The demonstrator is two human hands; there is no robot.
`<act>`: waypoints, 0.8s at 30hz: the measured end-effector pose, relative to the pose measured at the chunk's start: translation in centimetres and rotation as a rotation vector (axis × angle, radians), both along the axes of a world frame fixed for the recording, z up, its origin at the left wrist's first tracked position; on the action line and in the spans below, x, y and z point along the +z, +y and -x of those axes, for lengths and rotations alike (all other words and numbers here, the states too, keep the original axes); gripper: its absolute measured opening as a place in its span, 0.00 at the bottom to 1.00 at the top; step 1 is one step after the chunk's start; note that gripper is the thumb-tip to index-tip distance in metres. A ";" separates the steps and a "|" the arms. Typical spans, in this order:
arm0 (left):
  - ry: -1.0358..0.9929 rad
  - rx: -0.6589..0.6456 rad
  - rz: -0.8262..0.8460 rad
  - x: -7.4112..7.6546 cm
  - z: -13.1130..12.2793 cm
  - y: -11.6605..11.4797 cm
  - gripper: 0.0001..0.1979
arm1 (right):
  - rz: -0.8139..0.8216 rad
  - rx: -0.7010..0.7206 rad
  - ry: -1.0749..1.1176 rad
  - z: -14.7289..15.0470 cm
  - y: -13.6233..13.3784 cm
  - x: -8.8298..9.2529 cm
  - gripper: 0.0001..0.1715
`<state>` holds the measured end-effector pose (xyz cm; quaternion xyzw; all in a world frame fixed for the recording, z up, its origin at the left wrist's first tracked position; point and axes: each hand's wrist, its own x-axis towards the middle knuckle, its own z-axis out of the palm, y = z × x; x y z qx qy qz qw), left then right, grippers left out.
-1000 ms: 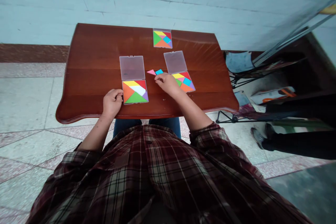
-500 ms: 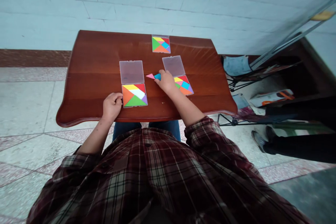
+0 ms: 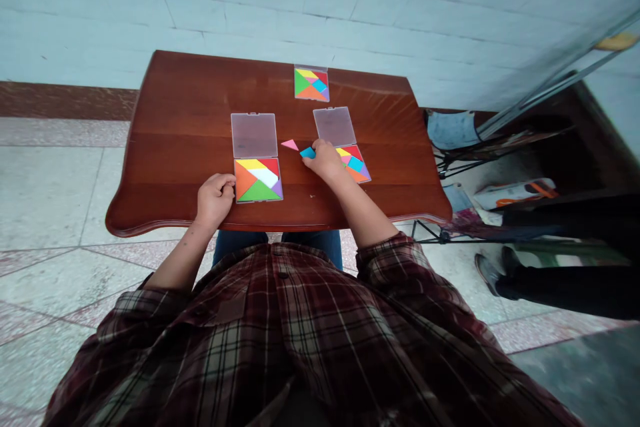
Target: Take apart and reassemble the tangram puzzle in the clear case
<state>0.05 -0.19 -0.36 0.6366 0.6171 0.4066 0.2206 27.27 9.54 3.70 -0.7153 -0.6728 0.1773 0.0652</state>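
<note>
My right hand (image 3: pixel 326 159) pinches a small blue tangram piece (image 3: pixel 307 153) just above the wooden table (image 3: pixel 175 113). A loose pink triangle (image 3: pixel 289 144) lies a little to its left. My left hand (image 3: pixel 215 197) is curled against the left edge of an open tangram tray (image 3: pixel 258 180), which has a white gap among its coloured pieces. The tray's clear lid (image 3: pixel 254 135) lies hinged open behind it. A second open tangram tray (image 3: pixel 356 163) sits just right of my right hand, with its lid (image 3: pixel 333 125) behind.
A third tangram set (image 3: pixel 311 83), closed, sits at the table's far edge by the tiled wall. To the right are a folding metal frame (image 3: pixel 480 140), a box (image 3: pixel 515 192) on the floor and another person's shoe (image 3: pixel 487 273).
My right hand reached to the blue piece, took hold of it and drew it back toward me, away from the pink triangle. My left hand stayed at the tray.
</note>
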 end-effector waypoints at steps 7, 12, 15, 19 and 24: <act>-0.002 -0.008 -0.012 -0.3 0.1 0.1 0.12 | -0.127 0.159 0.025 2.2 2.2 -0.4 0.14; -0.009 -0.008 -0.009 -0.5 0.1 0.1 0.11 | -0.044 0.213 -0.040 3.3 5.1 -1.2 0.12; -0.013 -0.013 -0.004 -0.5 0.1 0.0 0.12 | 0.016 0.206 -0.045 3.4 5.8 -1.4 0.10; -0.013 -0.010 0.002 -0.4 0.0 0.0 0.11 | 0.037 0.178 -0.036 3.3 6.0 -1.6 0.10; -0.009 -0.003 0.009 -0.2 0.0 0.0 0.11 | 0.022 0.199 -0.030 3.1 5.8 -1.3 0.11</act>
